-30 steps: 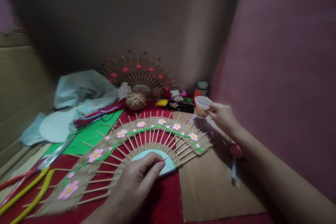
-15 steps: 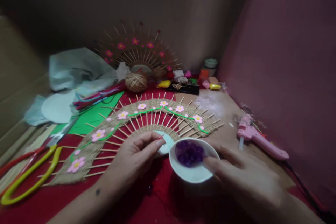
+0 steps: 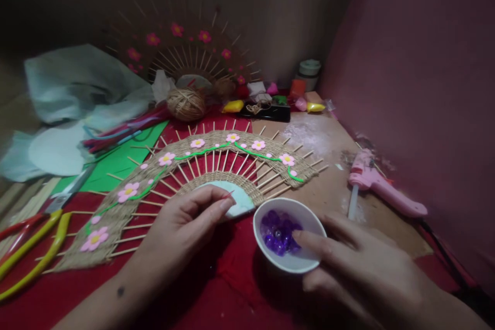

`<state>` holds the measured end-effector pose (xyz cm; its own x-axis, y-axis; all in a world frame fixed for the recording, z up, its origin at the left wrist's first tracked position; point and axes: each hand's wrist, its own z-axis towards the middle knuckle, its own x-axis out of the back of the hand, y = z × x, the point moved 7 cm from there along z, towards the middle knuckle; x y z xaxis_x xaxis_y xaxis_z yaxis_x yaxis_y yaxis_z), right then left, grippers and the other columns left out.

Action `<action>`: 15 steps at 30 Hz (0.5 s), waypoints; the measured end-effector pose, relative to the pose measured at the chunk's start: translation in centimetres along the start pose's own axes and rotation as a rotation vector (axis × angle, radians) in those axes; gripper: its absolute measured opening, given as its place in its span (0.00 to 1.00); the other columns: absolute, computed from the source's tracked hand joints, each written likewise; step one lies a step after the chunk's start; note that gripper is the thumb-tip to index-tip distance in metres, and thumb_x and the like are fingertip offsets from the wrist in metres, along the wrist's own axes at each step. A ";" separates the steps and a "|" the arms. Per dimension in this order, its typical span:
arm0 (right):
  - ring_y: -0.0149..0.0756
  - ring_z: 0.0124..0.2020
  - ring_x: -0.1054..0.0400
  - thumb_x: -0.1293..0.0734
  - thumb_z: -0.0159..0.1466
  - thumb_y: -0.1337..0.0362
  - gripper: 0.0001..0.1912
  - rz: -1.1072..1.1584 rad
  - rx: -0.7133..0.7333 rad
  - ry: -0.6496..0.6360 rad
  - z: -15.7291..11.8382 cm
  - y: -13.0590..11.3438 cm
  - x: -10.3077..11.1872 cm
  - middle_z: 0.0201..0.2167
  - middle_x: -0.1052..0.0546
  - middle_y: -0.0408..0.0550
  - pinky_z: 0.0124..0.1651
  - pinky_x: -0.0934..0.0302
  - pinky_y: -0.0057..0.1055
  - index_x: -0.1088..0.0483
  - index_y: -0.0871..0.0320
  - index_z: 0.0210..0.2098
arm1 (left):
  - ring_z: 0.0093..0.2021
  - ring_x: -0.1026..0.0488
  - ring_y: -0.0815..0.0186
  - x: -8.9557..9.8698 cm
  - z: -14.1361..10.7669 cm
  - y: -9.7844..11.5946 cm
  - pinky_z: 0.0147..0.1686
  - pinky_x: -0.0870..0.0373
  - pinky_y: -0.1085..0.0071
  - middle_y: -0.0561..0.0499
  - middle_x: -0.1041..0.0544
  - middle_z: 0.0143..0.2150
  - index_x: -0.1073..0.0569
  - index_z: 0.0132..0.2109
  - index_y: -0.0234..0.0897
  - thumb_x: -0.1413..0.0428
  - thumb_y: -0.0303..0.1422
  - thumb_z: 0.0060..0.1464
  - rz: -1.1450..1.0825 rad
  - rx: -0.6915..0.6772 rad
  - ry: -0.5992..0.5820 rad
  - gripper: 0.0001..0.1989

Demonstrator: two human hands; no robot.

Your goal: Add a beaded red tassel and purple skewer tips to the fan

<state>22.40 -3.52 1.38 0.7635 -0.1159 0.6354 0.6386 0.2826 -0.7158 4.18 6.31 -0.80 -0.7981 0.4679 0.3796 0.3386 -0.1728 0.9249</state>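
Note:
My left hand is closed in a pinch on a thin red thread, whose tip pokes out past the fingertips. Tilted toward me, a small white bowl of shiny purple beads is gripped at its right side by my right hand. One finger of that hand reaches over the rim to the beads; others are under or behind the bowl. Just beyond both hands lies a woven fan-shaped piece with thin sticks, pink flowers and a green wavy line. Its pale blue half-round centre is partly behind my left hand.
Yellow-and-red-handled scissors lie at left beside green sheets. A pink glue gun rests at right on brown board, its cord trailing. Behind are a twine ball, several clay packets and a second fan against the wall.
My view has shifted slightly, so the scene sits further left and higher. The bowl is tipped more toward me, and a right-hand finger is further over the beads. The left hand keeps its pinch.

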 end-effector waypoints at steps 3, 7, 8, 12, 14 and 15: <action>0.40 0.40 0.28 0.40 0.65 0.57 0.14 -0.189 0.204 -0.023 0.0 -1.6 0.5 0.43 0.24 0.54 0.36 0.34 0.31 0.31 0.51 0.48 | 0.26 0.29 0.67 0.2 0.0 0.0 0.20 0.33 0.74 0.51 0.25 0.24 0.26 0.33 0.39 0.50 0.35 0.58 0.084 -0.011 0.011 0.10; 0.34 0.30 0.30 0.43 0.67 0.59 0.13 -0.361 0.352 -0.103 -0.1 -1.1 0.2 0.34 0.24 0.52 0.28 0.38 0.27 0.34 0.56 0.48 | 0.27 0.28 0.67 0.2 -0.1 -0.5 0.22 0.31 0.73 0.50 0.24 0.28 0.26 0.34 0.39 0.49 0.35 0.58 0.100 0.026 0.014 0.09; 0.32 0.26 0.32 0.42 0.66 0.62 0.12 -0.380 0.367 -0.121 -0.1 -0.7 0.0 0.31 0.25 0.50 0.26 0.40 0.26 0.34 0.57 0.46 | 0.27 0.28 0.67 0.1 -0.2 -0.6 0.22 0.31 0.73 0.50 0.24 0.28 0.26 0.35 0.39 0.49 0.35 0.58 0.087 0.041 0.012 0.09; 0.30 0.21 0.39 0.41 0.64 0.66 0.09 -0.409 0.420 -0.134 -0.3 -0.2 -0.4 0.25 0.30 0.45 0.23 0.49 0.27 0.35 0.59 0.43 | 0.28 0.29 0.67 0.1 -0.2 -0.5 0.23 0.32 0.74 0.51 0.25 0.27 0.26 0.33 0.39 0.47 0.36 0.56 0.038 0.114 0.016 0.08; 0.30 0.22 0.41 0.42 0.65 0.66 0.08 -0.410 0.418 -0.135 -0.3 -0.2 -0.5 0.25 0.31 0.45 0.23 0.51 0.28 0.35 0.59 0.43 | 0.30 0.28 0.66 0.2 -0.2 -0.4 0.24 0.31 0.74 0.51 0.25 0.28 0.26 0.32 0.38 0.46 0.37 0.54 0.032 0.158 0.029 0.08; 0.30 0.22 0.41 0.42 0.65 0.66 0.08 -0.398 0.410 -0.144 -0.3 -0.2 -0.5 0.25 0.32 0.44 0.24 0.51 0.28 0.35 0.59 0.42 | 0.31 0.28 0.66 0.2 -0.2 -0.3 0.25 0.31 0.74 0.51 0.25 0.29 0.25 0.32 0.38 0.45 0.37 0.54 0.031 0.177 0.035 0.08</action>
<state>21.91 -3.82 1.14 0.4333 -0.1663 0.8858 0.7621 0.5923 -0.2616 3.84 6.29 -0.99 -0.8018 0.4341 0.4108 0.4429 -0.0300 0.8961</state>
